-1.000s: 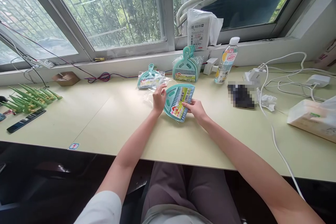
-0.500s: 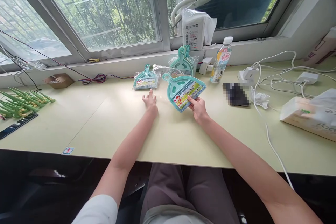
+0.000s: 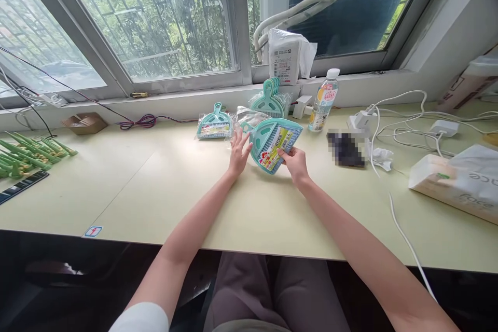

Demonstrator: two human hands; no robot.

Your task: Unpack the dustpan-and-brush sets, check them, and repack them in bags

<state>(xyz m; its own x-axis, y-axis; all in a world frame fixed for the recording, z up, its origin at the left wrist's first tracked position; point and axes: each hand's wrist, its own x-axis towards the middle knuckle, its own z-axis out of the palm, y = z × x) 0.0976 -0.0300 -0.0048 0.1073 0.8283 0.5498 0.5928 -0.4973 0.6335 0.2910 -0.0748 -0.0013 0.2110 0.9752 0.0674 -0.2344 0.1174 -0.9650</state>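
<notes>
My right hand (image 3: 294, 163) grips the bristle edge of a teal dustpan and brush set (image 3: 268, 137), tilted above the table with its label facing me. My left hand (image 3: 239, 153) is beside the set's handle end, fingers spread; whether they touch it I cannot tell. Clear plastic film (image 3: 252, 113) shows behind the handle. To the left lies a bagged dustpan set (image 3: 215, 125). Behind, a row of several bagged dustpan sets (image 3: 268, 98) stands upright against the sill.
A drink bottle (image 3: 324, 101) and a white adapter (image 3: 302, 107) stand behind on the right. Further right are a blurred dark object (image 3: 346, 149), white cables (image 3: 404, 129) and a tissue pack (image 3: 455, 181). Green plant-like pieces (image 3: 31, 153) and a small cardboard box (image 3: 84, 123) lie left.
My left hand has moved right, from in front of the bagged set to the held set's handle end, its fingers spreading. My right hand keeps its grip. The view has tilted slightly.
</notes>
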